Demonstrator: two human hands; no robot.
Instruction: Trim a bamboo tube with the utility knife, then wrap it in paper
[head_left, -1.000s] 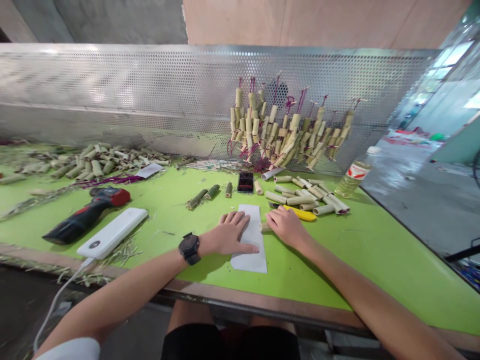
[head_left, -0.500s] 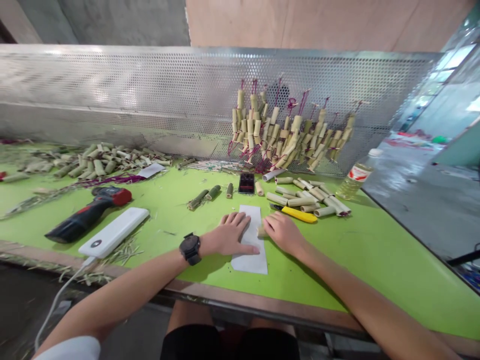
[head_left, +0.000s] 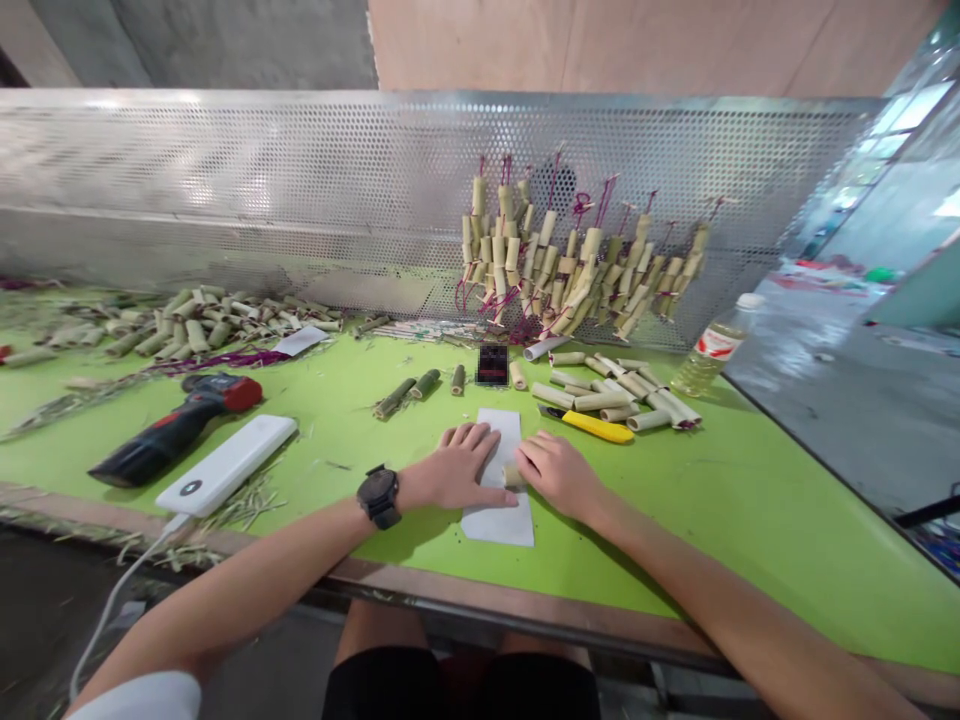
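My left hand (head_left: 459, 468) lies flat with spread fingers on a strip of white sandpaper-like sheet (head_left: 498, 525), pressing it to the green table. At the sheet's right edge my right hand (head_left: 559, 472) is closed around a short bamboo tube (head_left: 514, 476), whose pale end points toward my left thumb. The tube rests against the sheet; its far end is hidden under my fingers. Just beyond my right hand lies a yellow utility knife (head_left: 596, 427).
Cut bamboo pieces (head_left: 604, 398) lie behind the knife, beside an oil-coloured bottle (head_left: 716, 350). Bamboo figures (head_left: 577, 270) on purple cords hang from the perforated metal panel (head_left: 300, 170). To the left are a cordless drill (head_left: 187, 425), a white power bank (head_left: 229, 465) and a bamboo heap (head_left: 187, 325).
My right hand has slid slightly left with the bamboo tube, which now sits further over the white sheet. My left hand has stayed in place.
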